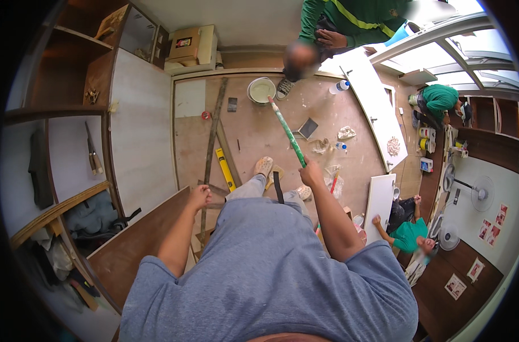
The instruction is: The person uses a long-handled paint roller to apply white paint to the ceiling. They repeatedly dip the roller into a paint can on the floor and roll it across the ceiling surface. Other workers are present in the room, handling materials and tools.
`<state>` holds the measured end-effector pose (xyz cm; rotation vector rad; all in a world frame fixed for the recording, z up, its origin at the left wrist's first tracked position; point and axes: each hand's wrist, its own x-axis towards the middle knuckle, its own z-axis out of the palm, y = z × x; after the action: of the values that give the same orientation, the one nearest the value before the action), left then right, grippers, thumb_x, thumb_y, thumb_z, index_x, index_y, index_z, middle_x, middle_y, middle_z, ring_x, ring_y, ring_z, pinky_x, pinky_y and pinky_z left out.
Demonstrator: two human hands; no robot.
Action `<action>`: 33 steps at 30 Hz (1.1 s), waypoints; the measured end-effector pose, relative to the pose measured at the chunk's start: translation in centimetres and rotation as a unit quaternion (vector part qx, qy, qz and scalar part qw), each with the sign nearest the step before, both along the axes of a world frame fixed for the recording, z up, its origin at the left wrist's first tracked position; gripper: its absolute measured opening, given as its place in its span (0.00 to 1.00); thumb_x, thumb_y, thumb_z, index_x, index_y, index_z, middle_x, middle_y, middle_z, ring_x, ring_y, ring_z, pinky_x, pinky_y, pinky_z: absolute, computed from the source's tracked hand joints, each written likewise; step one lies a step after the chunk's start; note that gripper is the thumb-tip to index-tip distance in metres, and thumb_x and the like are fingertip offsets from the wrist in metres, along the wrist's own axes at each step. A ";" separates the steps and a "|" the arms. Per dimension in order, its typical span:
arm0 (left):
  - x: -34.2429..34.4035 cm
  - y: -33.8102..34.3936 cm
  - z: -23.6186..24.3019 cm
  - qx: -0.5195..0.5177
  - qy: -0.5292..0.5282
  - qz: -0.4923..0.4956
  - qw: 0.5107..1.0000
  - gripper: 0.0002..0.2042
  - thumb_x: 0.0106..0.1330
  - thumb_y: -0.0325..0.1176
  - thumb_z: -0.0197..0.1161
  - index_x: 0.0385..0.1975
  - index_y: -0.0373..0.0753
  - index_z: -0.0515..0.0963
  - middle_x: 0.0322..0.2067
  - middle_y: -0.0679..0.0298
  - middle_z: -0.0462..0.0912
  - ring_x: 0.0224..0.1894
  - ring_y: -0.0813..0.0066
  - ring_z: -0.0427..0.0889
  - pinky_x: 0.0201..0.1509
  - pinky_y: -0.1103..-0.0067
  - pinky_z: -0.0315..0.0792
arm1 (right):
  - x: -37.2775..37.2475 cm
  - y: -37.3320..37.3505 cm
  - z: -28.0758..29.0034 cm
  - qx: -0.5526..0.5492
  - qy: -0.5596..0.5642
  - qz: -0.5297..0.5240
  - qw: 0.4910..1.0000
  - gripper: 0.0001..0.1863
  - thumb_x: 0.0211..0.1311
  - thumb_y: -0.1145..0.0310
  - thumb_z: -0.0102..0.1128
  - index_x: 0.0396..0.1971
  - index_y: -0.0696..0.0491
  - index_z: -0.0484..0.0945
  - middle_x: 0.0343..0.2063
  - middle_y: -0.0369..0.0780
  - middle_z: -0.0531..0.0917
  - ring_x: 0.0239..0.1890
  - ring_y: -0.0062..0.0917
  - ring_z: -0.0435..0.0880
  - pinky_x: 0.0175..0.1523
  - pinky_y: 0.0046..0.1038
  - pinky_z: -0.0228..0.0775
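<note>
green pole (288, 134), right hand (312, 172) fingers wrapped round its near end; far end at the rim of the bucket (249, 92); left hand (200, 196) fingers loosely part-open, nothing seen held; stirring or dipping seems underway; pale liquid (261, 89) remains.
</note>
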<state>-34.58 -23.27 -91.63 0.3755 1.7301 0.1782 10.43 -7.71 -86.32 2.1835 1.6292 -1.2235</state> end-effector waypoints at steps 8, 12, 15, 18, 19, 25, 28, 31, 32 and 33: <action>0.5 2.7 -0.3 -0.004 -0.020 -0.052 0.998 0.18 0.76 0.38 0.57 0.62 0.43 0.72 0.40 0.64 0.86 0.33 0.77 0.85 0.35 0.78 0.78 | -1.3 0.3 -0.4 -0.013 -0.005 -0.012 1.000 0.36 0.60 0.65 0.68 0.70 0.49 0.69 0.49 0.57 0.84 0.53 0.51 0.83 0.58 0.45 0.73; 0.8 4.0 0.9 0.033 -0.033 -0.038 0.998 0.17 0.76 0.37 0.57 0.62 0.43 0.72 0.39 0.64 0.86 0.33 0.76 0.84 0.34 0.78 0.77 | -0.6 -2.0 0.6 0.010 0.002 -0.034 0.999 0.33 0.61 0.67 0.64 0.69 0.48 0.70 0.46 0.57 0.85 0.52 0.52 0.83 0.56 0.47 0.74; -0.1 3.7 0.4 0.038 -0.035 -0.037 0.998 0.17 0.76 0.36 0.57 0.62 0.43 0.72 0.39 0.63 0.86 0.33 0.76 0.84 0.34 0.78 0.77 | -0.8 -3.1 2.5 0.018 0.003 -0.038 0.999 0.29 0.62 0.70 0.59 0.66 0.51 0.72 0.44 0.57 0.85 0.51 0.54 0.83 0.56 0.49 0.75; -1.1 3.7 -0.5 -0.011 -0.021 -0.079 0.997 0.18 0.76 0.36 0.57 0.63 0.43 0.71 0.39 0.63 0.85 0.33 0.77 0.84 0.34 0.78 0.77 | -1.2 -2.5 1.6 0.015 0.003 -0.039 0.999 0.30 0.63 0.70 0.57 0.67 0.50 0.71 0.45 0.57 0.85 0.51 0.53 0.83 0.56 0.49 0.75; -1.5 3.9 -0.4 -0.034 -0.012 -0.094 0.995 0.18 0.76 0.35 0.57 0.63 0.42 0.71 0.39 0.63 0.85 0.32 0.77 0.84 0.34 0.78 0.77 | -1.3 -2.8 1.5 0.018 0.009 -0.044 0.999 0.30 0.63 0.70 0.56 0.67 0.50 0.70 0.45 0.57 0.85 0.51 0.53 0.83 0.56 0.49 0.75; -1.7 5.0 1.4 0.003 -0.001 -0.065 0.998 0.17 0.75 0.36 0.57 0.61 0.42 0.73 0.39 0.63 0.86 0.29 0.76 0.84 0.31 0.78 0.75 | -0.9 -5.3 2.0 0.016 0.018 -0.079 0.997 0.34 0.63 0.67 0.62 0.71 0.47 0.68 0.45 0.57 0.85 0.50 0.53 0.84 0.54 0.49 0.75; -1.9 6.3 1.5 -0.008 0.016 -0.116 0.993 0.17 0.75 0.36 0.57 0.61 0.41 0.73 0.39 0.63 0.86 0.31 0.76 0.84 0.32 0.78 0.76 | -1.9 -3.7 1.8 -0.019 0.001 -0.079 0.997 0.28 0.68 0.69 0.52 0.69 0.46 0.69 0.47 0.55 0.85 0.52 0.51 0.84 0.56 0.49 0.75; -0.8 7.4 2.6 0.028 0.006 -0.114 0.993 0.17 0.75 0.36 0.57 0.61 0.41 0.73 0.39 0.63 0.86 0.33 0.76 0.85 0.34 0.77 0.76 | -1.5 -5.9 3.2 -0.009 0.006 -0.083 0.997 0.25 0.71 0.69 0.45 0.68 0.46 0.71 0.47 0.55 0.85 0.52 0.50 0.84 0.56 0.49 0.75; -0.2 7.8 2.8 0.041 -0.009 -0.115 0.993 0.18 0.75 0.36 0.57 0.62 0.40 0.73 0.40 0.62 0.86 0.34 0.75 0.85 0.35 0.78 0.77 | -1.2 -7.0 3.5 0.007 0.013 -0.084 0.996 0.25 0.72 0.69 0.44 0.67 0.46 0.71 0.47 0.55 0.85 0.52 0.51 0.84 0.56 0.50 0.76; 0.5 8.4 2.9 0.054 -0.023 -0.116 0.992 0.19 0.75 0.36 0.57 0.63 0.39 0.72 0.41 0.61 0.86 0.35 0.74 0.85 0.36 0.78 0.77 | -1.2 -7.0 3.3 0.013 0.017 -0.088 0.996 0.27 0.69 0.70 0.47 0.68 0.46 0.70 0.46 0.55 0.85 0.51 0.51 0.84 0.55 0.49 0.75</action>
<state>-34.12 -14.83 -88.74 0.6426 1.6215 0.1103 9.24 -14.75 -83.03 2.3789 1.4983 -1.2978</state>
